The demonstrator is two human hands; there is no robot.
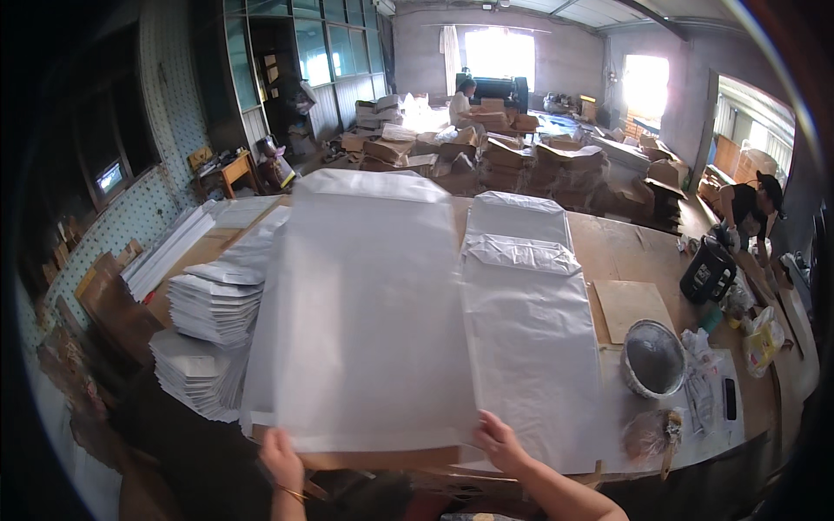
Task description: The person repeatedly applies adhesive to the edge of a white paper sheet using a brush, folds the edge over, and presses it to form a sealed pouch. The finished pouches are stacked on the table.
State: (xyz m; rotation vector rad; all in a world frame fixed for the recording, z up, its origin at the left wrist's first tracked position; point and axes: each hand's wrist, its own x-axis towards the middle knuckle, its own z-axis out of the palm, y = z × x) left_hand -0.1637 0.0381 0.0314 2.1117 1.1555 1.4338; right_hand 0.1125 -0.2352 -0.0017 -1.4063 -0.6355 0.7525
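A large white paper sack [373,304] with a folded far end spans the middle of the table, slightly blurred. My left hand [282,460] is closed on its near left corner. At the near right corner, my right hand [502,443] pinches the sack's edge. Right beside it lie more flat white sacks [532,347], overlapping so that their folded ends show one behind another. Left of the held sack, folded white paper sacks rise in an uneven stack [213,304]. What lies beneath the held sack is mostly hidden.
To the right are a grey bowl [654,360], a brush [671,430], a dark jug [708,271], a phone [730,399] and a thin board [634,308]. One person [745,213] bends at the far right; another [462,104] is among brown paper stacks [512,156] at the back.
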